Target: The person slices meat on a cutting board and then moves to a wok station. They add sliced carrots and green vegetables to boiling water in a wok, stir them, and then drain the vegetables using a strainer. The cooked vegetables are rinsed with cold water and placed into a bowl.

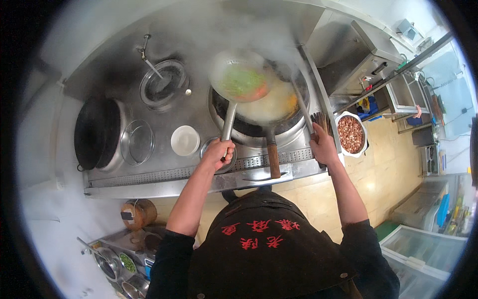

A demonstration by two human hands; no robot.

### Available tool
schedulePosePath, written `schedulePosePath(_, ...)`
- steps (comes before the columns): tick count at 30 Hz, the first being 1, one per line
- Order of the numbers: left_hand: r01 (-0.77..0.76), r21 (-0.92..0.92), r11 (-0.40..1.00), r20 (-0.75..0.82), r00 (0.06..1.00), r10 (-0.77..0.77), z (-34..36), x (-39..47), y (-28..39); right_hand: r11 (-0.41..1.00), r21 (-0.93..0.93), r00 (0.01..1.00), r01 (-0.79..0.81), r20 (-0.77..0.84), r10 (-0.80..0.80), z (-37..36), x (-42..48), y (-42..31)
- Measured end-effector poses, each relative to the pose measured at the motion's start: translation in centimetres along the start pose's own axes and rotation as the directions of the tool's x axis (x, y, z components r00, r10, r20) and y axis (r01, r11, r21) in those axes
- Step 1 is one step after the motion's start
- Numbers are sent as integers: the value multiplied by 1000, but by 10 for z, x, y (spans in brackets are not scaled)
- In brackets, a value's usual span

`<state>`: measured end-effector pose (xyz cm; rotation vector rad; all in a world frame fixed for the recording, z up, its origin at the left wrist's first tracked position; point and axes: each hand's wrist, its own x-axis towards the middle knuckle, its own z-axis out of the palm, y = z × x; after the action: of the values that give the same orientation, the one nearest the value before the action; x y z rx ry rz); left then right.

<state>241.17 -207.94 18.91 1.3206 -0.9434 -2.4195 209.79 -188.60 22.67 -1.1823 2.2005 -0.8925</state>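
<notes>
My left hand (220, 154) grips the metal handle of a perforated strainer (229, 117). Green vegetables with some red pieces (243, 80) lie in its bowl, blurred by steam. The strainer is held above a wok (220, 108) of cloudy, pale liquid (257, 111), with orange bits near its right side. The wok's wooden handle (274, 157) points towards me. In my right hand (324, 145) is a long metal utensil handle (303, 104) that reaches up along the wok's right side; steam hides its far end. A bamboo wok brush (322, 120) stands beside that hand.
On the steel range are a white bowl (185, 140), a wire ring stand (130, 149), a dark wok (91, 134) and a round basin (141, 91) under a faucet (144, 52). A white tub of chopped reddish food (350, 133) stands right of the range. Steam clouds the back.
</notes>
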Motion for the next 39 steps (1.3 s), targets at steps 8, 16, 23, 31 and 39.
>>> schedulePosePath(8,-116,126,985,-95,987,129,-1,-10,23,523,703,876,-482,410,255,28,-15,-10)
schedulePosePath(16,-167,260,951,-135,969,207,-3,-7,34,81,782,786,-618,610,104,-41,-22,-56)
schedulePosePath(23,-160,109,981,-121,977,173,-2,-3,20,277,783,830,-557,530,171,-78,-27,-95)
schedulePosePath(31,-273,188,943,-159,939,304,4,0,35,123,803,812,-583,578,75,-67,-19,-58)
schedulePosePath(39,-174,215,961,-166,963,211,4,5,20,284,789,835,-545,541,101,-81,-24,-88)
